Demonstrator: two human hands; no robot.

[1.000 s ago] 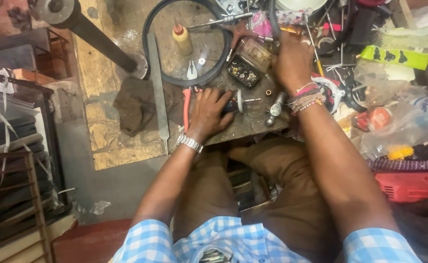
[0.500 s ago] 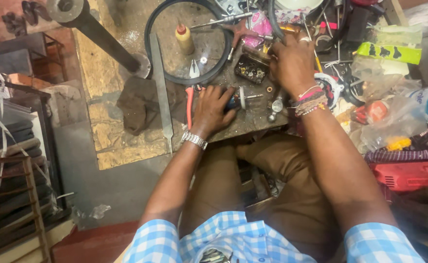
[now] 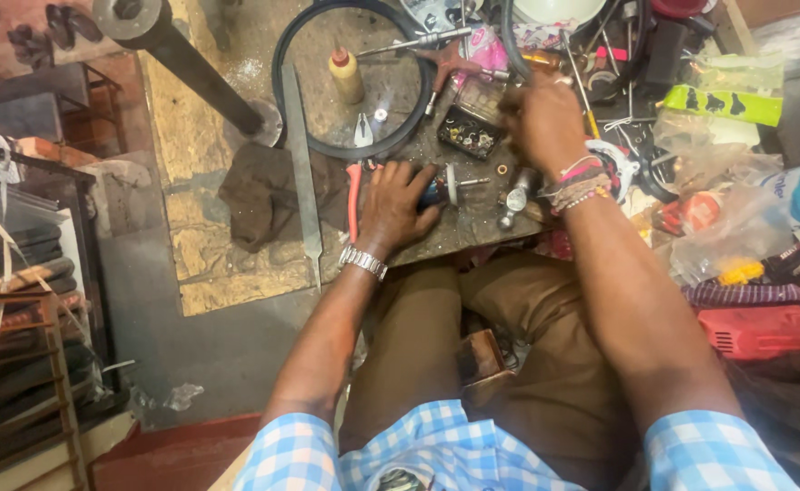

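Your left hand (image 3: 398,207) lies flat near the bench's front edge, fingers closed over a small spindle part (image 3: 454,185) — red-handled pliers (image 3: 354,195) just beside. Right hand (image 3: 545,123) — farther back among clutter, grip unclear.

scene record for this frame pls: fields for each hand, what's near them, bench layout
left hand: palm down on a small dark tool with a metal disc, wrist watch on
right hand: reaching into clutter beside the parts tray, bracelets on wrist; grip hidden
near left hand: red-handled pliers, long metal file
bench: worn board, black rubber ring lying flat around a yellow bottle
right side: plastic bags, red power tool
upper left: dark metal post
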